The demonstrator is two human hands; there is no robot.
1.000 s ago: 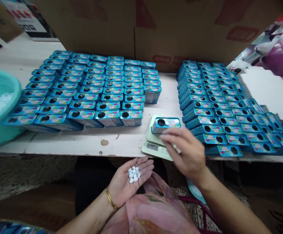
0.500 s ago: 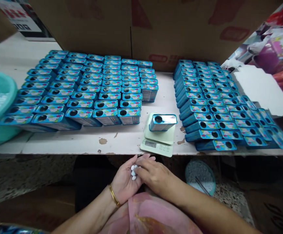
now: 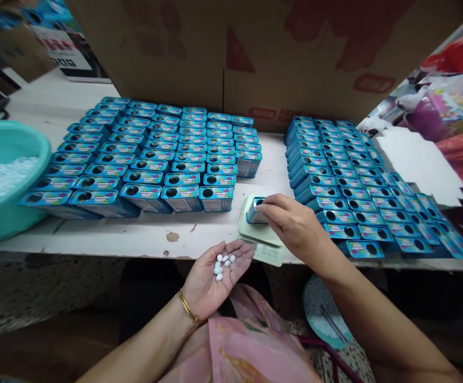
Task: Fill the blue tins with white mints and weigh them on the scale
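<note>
My left hand (image 3: 211, 282) lies palm up with fingers stretched out, below the table's front edge. Several small white and pale blue candies (image 3: 226, 259) rest in its palm and on its fingers. A blue tin (image 3: 255, 214) with a round hole in its top stands on a pale green kitchen scale (image 3: 251, 232). Over that tin, my right hand (image 3: 291, 221) has its fingertips pinched together at the hole; whatever they hold is hidden. The hand also covers the right part of the tin and some of the scale.
Rows of similar blue tins (image 3: 179, 199) fill the table's left side, and another block of tins (image 3: 337, 216) stands at right. A turquoise basin (image 3: 40, 154) of candies sits far left. Behind stands a large cardboard box (image 3: 199, 64). Another basin (image 3: 311, 314) is on the floor.
My right hand has left my left palm and moved up and right to the tin on the scale. The candies now lie uncovered and more spread in my left hand.
</note>
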